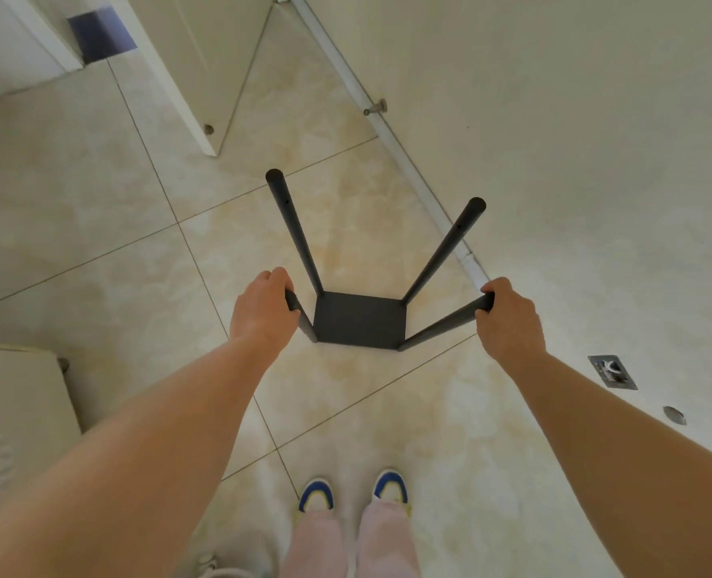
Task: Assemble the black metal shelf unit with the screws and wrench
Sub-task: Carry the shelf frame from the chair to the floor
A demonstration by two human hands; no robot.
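The black metal shelf unit [360, 319] stands upright on the beige tiled floor [108, 227], just beside the wall's skirting, one square shelf joined low to four round posts. The left hand [262, 308] and right hand [510, 317] each clench a near post top. Spare holes up the far posts suggest more shelves remain, though no screws or wrench show

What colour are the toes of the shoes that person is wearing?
Blue, with white and a bit of yellow around them; the shoes show at the bottom of the head view.
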